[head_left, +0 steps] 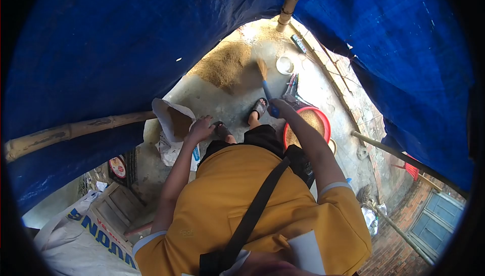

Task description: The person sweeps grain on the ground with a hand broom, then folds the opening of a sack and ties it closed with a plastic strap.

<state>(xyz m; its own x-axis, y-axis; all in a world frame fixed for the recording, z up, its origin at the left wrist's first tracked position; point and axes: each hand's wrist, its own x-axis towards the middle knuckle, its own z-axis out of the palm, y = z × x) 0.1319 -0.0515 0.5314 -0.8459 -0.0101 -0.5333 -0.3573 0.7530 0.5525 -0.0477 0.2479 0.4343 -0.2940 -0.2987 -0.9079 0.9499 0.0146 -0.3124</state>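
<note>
A broom (262,70) with a blue handle and straw bristles points away from me, my right hand (280,108) closed round its handle. Its bristles are beside a heap of brown grain (225,66) on the concrete floor. My left hand (201,128) is at the edge of an open white sack (162,109) that has grain inside; whether its fingers grip the rim cannot be made out. Under my right forearm stands a red-rimmed tub (327,124) filled with grain.
Blue tarpaulin (116,38) hangs on both sides, with bamboo poles (76,130) across it. A white bowl (285,65) lies beyond the tub. A large printed sack (81,235) is at lower left, a brick wall (399,256) at lower right.
</note>
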